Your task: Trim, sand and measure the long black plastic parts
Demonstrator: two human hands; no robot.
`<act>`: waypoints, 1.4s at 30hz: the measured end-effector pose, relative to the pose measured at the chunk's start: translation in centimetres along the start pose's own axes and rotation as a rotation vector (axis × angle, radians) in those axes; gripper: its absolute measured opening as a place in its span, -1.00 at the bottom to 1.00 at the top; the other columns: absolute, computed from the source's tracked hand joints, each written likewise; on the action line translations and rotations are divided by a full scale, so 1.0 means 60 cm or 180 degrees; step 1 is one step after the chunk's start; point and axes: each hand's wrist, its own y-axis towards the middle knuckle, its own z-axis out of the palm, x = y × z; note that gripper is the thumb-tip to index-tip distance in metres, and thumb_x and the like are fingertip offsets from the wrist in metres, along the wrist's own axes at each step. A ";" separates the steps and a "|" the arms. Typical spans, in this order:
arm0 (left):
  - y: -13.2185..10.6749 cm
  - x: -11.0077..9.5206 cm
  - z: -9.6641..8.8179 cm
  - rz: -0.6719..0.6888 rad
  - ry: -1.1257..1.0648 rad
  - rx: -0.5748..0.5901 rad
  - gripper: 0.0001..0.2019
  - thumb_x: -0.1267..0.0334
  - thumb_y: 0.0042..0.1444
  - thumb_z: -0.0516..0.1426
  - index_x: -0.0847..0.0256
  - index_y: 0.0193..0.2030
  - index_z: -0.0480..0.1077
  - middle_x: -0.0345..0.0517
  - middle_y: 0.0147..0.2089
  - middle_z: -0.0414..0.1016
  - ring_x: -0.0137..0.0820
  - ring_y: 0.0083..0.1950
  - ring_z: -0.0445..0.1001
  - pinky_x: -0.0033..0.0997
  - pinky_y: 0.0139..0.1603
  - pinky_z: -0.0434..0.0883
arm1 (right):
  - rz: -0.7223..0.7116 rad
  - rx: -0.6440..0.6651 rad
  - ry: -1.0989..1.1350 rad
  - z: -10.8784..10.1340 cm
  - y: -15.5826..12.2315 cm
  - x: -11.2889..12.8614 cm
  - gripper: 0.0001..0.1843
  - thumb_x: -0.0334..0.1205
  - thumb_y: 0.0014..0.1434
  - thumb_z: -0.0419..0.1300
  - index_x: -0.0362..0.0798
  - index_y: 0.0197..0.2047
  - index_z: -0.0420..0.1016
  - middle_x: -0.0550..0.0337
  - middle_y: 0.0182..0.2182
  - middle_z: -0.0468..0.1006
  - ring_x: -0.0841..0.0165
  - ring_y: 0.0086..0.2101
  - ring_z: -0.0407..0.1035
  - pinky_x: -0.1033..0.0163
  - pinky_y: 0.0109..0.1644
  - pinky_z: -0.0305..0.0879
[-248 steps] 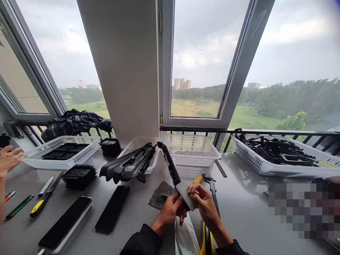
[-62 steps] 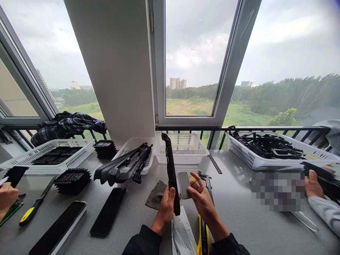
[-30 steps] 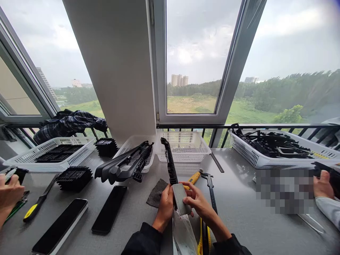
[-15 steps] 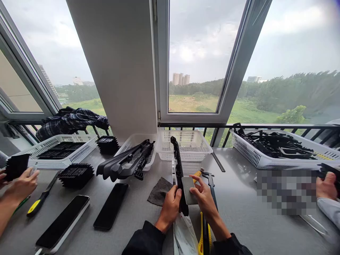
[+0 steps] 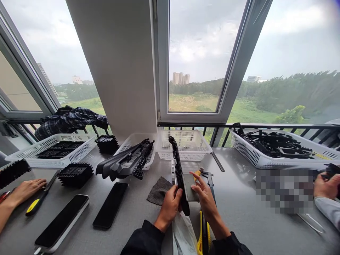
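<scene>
The grey desk (image 5: 247, 212) spreads beneath the long black part (image 5: 177, 164). Beyond the part sits a white basket (image 5: 198, 156). The part itself slants upward, its lower stretch gripped in the left hand (image 5: 170, 203), fingers closed. Right of the part, the right hand (image 5: 205, 194) pinches with thumb and fingers. Left of it lies a dark cloth (image 5: 158, 191). The grey block (image 5: 190, 188), in that pinch, is at the part's right side; whether touching, I cannot tell.

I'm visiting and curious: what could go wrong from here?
The flat grey rectangular block could slip: the right hand holds it by fingers alone. The long black plastic part might tilt: the left hand grips only its lower end. The right forearm could knock the yellow and black tool beside it.
</scene>
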 end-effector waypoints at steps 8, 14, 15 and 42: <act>-0.002 -0.002 0.003 0.0007 0.0044 0.0097 -0.28 -0.51 0.14 0.25 0.26 -0.16 0.53 -0.31 -0.49 0.32 -0.51 -0.58 0.18 -0.45 -0.56 0.14 | -0.0003 0.0134 -0.0057 0.012 -0.001 -0.011 -0.05 0.36 0.14 0.47 -0.07 0.40 0.52 0.10 -0.33 0.70 0.24 -0.39 0.52 0.23 -0.34 0.41; -0.002 -0.008 0.004 -0.0019 -0.0063 0.0238 -0.21 -0.56 0.09 0.24 0.28 -0.11 0.54 -0.33 -0.53 0.31 -0.53 -0.61 0.17 -0.46 -0.58 0.14 | -0.0006 0.0241 -0.0159 0.008 -0.001 -0.009 -0.16 0.37 0.11 0.50 -0.04 0.27 0.65 0.15 -0.34 0.68 0.32 -0.44 0.46 0.28 -0.39 0.35; -0.001 -0.008 0.004 -0.0027 -0.0088 0.0256 -0.19 -0.58 0.06 0.24 0.28 -0.10 0.54 -0.33 -0.53 0.32 -0.53 -0.62 0.17 -0.46 -0.59 0.13 | -0.0011 0.0255 -0.0185 0.007 -0.001 -0.008 -0.18 0.37 0.10 0.50 -0.04 0.23 0.68 0.15 -0.36 0.67 0.32 -0.45 0.45 0.27 -0.39 0.34; -0.012 -0.010 0.012 0.0397 -0.0119 0.0269 -0.42 -0.32 0.27 0.29 0.24 -0.05 0.44 -0.37 -0.49 0.30 -0.56 -0.58 0.16 -0.52 -0.57 0.15 | -0.0425 0.0011 -0.0619 0.012 0.000 -0.007 -0.29 0.44 0.16 0.42 -0.02 0.04 0.74 0.13 -0.35 0.64 0.30 -0.40 0.46 0.31 -0.41 0.35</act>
